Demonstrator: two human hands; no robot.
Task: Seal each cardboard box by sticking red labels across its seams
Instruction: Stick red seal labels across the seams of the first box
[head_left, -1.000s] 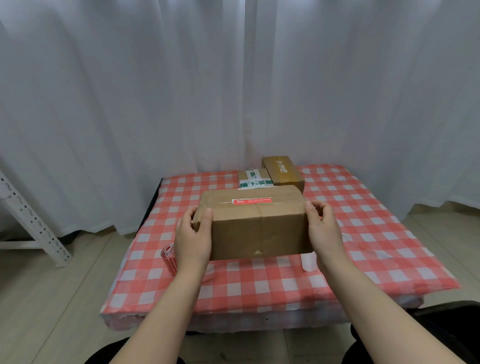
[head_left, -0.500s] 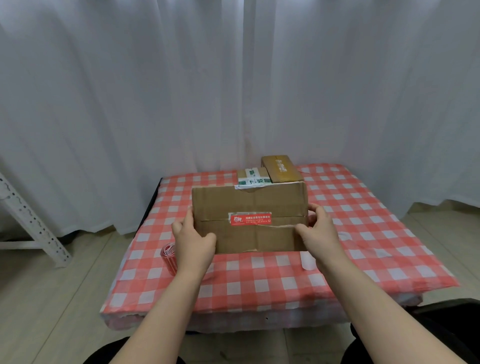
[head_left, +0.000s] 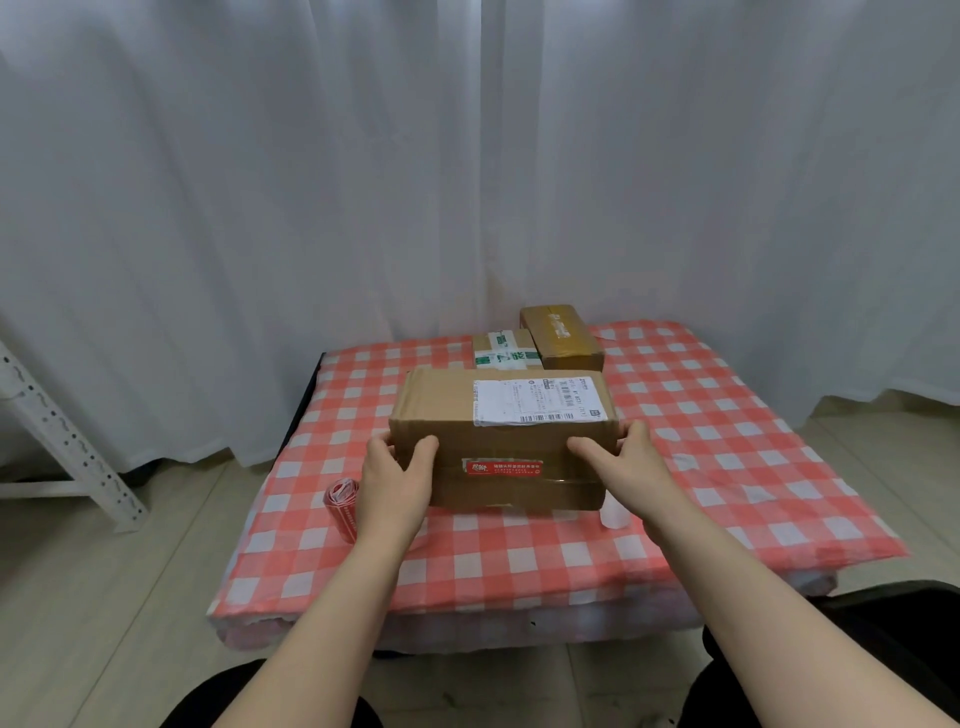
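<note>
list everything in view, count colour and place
large cardboard box: one, brown, mid tablecloth
red label: one, red, large box's near face
shipping label: one, white, large box's top
green-taped box: one, brown, tablecloth's far edge
small brown box: one, brown, right of green-taped box
label roll: one, red, left of large box
unclear item: one, white, right of large box
tablecloth: one, red check, under the boxes
curtain: one, white, behind the boxes
metal rack: one, white, far left
left-hand grip: one, holds large box's left end
right-hand grip: one, holds its right end
</note>
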